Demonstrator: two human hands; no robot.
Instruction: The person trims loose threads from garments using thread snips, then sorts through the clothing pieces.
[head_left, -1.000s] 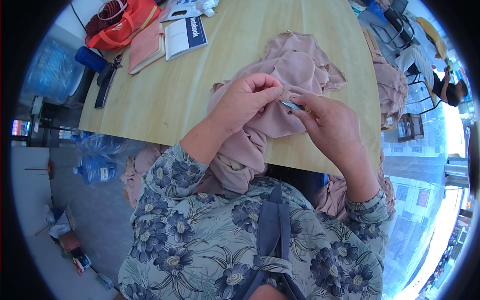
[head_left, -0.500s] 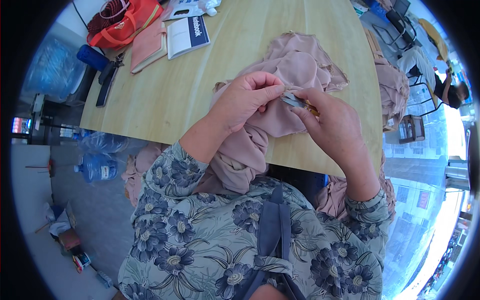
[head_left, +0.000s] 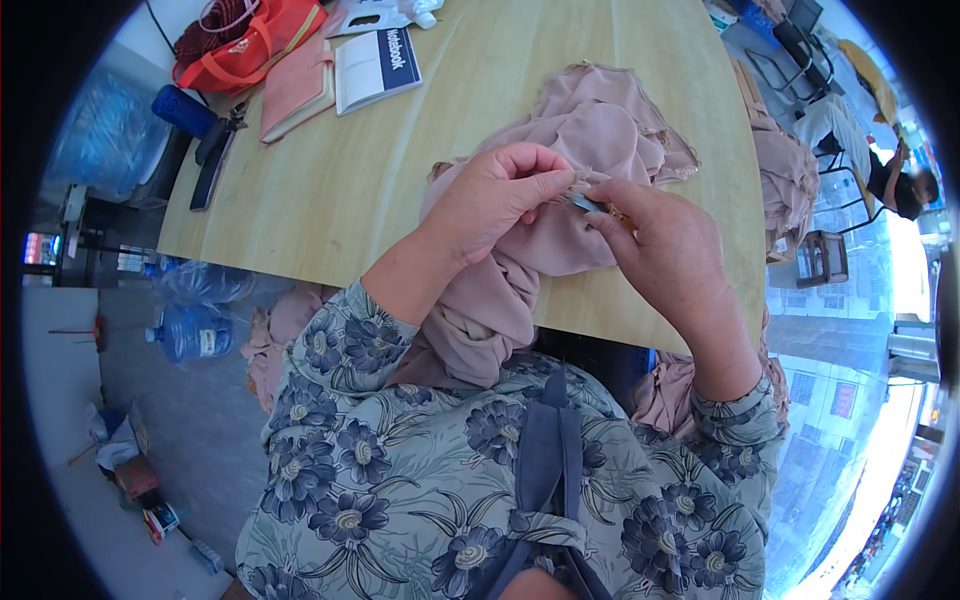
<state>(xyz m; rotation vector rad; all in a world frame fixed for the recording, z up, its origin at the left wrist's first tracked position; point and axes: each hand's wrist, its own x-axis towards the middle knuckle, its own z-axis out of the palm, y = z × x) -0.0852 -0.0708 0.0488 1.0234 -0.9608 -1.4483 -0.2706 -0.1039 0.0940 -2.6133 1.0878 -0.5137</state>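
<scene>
**Pink cloth (head_left: 570, 245) in the pinch near the bench's (head_left: 340, 190) near edge!**

We open far left, where a blue water jug (head_left: 195, 332) lies on the floor. Up at the bench's left edge, a dark, flat phone-like object (head_left: 212, 178); near the far left corner, a red bag (head_left: 250, 50), then 2 books side by side: a pink one (head_left: 295, 95) and a white-and-navy one (head_left: 375, 72).

Now to the middle! The left hand (head_left: 500, 195) has thumb and forefinger closed on a small bit of the cloth; what exactly sits between those tips is too small to tell. The cloth lies rumpled on the bench and spills over the near edge. In come the small snips (head_left: 585, 203), blades aimed leftward, just beside that pinch, gripped by the right hand (head_left: 665, 235) in thumb and fingers.

Past the right edge, more pink fabric (head_left: 790, 175) piled up, and beyond it, 1 seated person (head_left: 880, 180).
</scene>
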